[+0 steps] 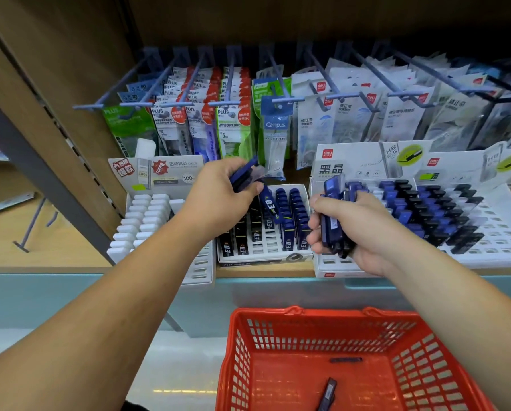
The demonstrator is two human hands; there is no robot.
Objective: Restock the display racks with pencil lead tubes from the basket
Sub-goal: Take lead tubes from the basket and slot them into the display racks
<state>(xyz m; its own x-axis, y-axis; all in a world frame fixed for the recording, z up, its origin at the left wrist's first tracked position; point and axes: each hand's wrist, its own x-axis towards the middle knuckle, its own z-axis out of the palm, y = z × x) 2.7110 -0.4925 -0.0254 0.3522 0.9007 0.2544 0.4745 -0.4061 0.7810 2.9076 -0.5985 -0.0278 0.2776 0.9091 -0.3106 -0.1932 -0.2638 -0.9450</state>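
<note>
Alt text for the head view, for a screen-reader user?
The left hand and right hand each grip a bundle of dark blue pencil lead tubes over partly filled display racks on a shop shelf, with hanging packets behind. Below, a red basket holds two loose tubes.

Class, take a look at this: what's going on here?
A person is restocking a shop shelf. The left hand grips a bunch of blue lead tubes above the middle rack; the right hand grips a second bunch. The red basket below shows two loose tubes.
</note>
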